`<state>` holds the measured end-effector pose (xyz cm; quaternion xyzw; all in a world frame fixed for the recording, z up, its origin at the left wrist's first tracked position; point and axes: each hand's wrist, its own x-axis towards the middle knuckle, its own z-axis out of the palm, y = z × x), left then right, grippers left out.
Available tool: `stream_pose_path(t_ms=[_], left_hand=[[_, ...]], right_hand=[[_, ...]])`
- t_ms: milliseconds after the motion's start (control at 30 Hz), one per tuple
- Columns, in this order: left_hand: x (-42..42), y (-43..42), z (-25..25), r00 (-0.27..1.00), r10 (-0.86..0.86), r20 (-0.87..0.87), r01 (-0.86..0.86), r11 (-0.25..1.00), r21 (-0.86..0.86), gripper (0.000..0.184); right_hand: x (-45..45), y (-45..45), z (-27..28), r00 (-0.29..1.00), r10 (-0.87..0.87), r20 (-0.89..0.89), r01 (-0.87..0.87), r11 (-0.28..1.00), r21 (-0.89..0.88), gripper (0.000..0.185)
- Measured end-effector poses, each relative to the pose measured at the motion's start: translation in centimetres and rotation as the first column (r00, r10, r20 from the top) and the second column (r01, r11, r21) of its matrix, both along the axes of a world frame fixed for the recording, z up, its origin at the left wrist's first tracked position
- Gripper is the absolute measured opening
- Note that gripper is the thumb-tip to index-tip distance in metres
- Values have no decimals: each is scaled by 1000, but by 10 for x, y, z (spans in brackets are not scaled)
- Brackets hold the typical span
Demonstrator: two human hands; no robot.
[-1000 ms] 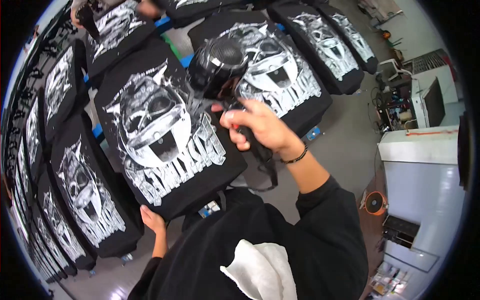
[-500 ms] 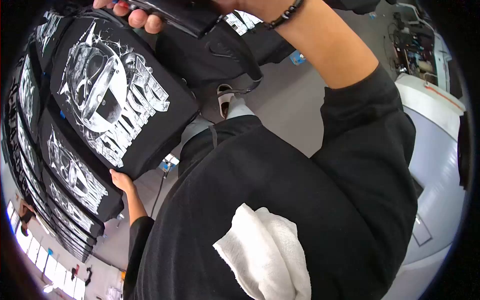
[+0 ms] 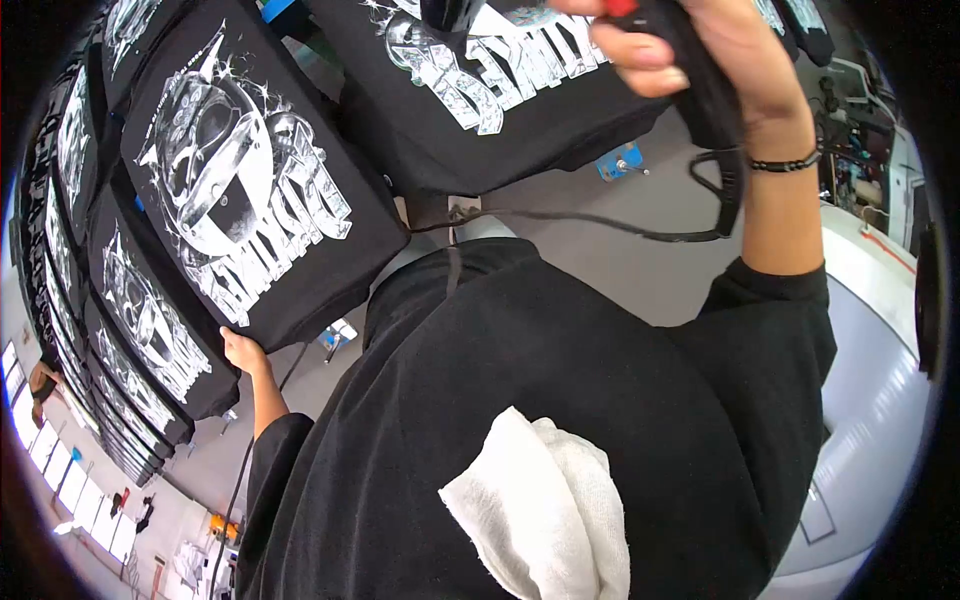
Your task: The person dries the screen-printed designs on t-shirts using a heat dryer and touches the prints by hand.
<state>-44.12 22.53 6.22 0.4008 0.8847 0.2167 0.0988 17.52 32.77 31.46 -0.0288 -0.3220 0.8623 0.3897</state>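
Near the top right, my right hand is wrapped round the black handle of a corded handheld tool; its head is partly cut off by the top edge. The tool is over a black printed shirt laid on a board. My left hand touches the lower edge of another black shirt, which bears a white and grey helmet print. Its fingertips are at the fabric's corner, and its other fingers are partly hidden.
Rows of printed black shirts run along the left. A dark cord hangs from the tool across my front. Blue clamps show under the boards. A white cloth hangs on my chest. Another person is far left.
My right hand has moved right with the tool, from over the helmet-print shirt to the shirt beside it. The view has shifted. My left hand stays at the shirt's corner.
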Motion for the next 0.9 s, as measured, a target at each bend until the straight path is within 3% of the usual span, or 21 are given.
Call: stream_pose_path(t_ms=[33, 67, 133, 167, 300, 367, 467, 500, 533, 600, 633, 700, 767, 800, 833, 867, 900], left_hand=[[0, 0, -1, 1000, 20, -5, -20, 1000, 2, 62], [1, -1, -2, 999, 40, -9, -40, 999, 1, 62], [-3, -1, -2, 999, 48, 15, -47, 998, -31, 63], [-4, 1, -2, 997, 64, 39, -62, 997, -49, 63], [-9, -1, -10, 998, 44, -46, -43, 999, 20, 66], [-18, 1, -14, 992, 124, 15, -124, 992, 1, 66], [-7, 2, -6, 988, 144, -57, -146, 989, -35, 66], [-6, 1, -6, 992, 125, -31, -125, 992, -4, 66], [-5, 1, -6, 990, 134, -35, -134, 991, -8, 66], [-4, 0, -7, 991, 136, -12, -136, 991, 14, 67], [-3, 0, -6, 991, 125, -53, -125, 992, -4, 68], [-10, 1, -3, 997, 73, -19, -75, 993, -93, 71], [-13, 3, -4, 997, 63, 36, -59, 993, -98, 73], [-9, 4, -2, 998, 52, 47, -48, 995, -86, 73], [-8, 6, -2, 998, 38, 56, -34, 997, -69, 74], [-7, 6, -2, 998, 49, 49, -46, 997, -67, 75], [-11, 5, 0, 1000, 21, 13, -19, 989, -145, 76]], right_hand=[[24, -27, 23, 886, -183, 425, 378, 818, -434, 32], [29, -32, 27, 753, -278, 597, 542, 777, -322, 30], [34, -44, 30, 537, -301, 788, 586, 805, -91, 29], [36, -39, 34, 546, -307, 779, 703, 674, -226, 29], [42, -47, 40, 702, -404, 586, 684, 613, -396, 32], [52, -51, 38, 644, -410, 646, 703, 650, -288, 34], [57, -56, 34, 549, -427, 719, 704, 700, -122, 45], [35, -61, 43, 602, -511, 613, 798, 416, -436, 56], [56, -51, 40, 551, -438, 711, 671, 739, -65, 28], [53, -52, 34, 309, -531, 789, 642, 729, 240, 24], [58, -60, 23, 258, -565, 784, 728, 647, 227, 22], [70, -65, 25, 494, -577, 651, 623, 757, 198, 21], [135, -65, 26, 723, -225, 654, 376, 921, -99, 27], [85, -59, 40, 593, -446, 670, 651, 755, -74, 38], [34, -56, 54, 400, -621, 674, 861, 507, -43, 50], [96, -65, 45, 527, -416, 741, 620, 785, -1, 65], [66, -62, 46, 411, -527, 743, 669, 729, 147, 62]])
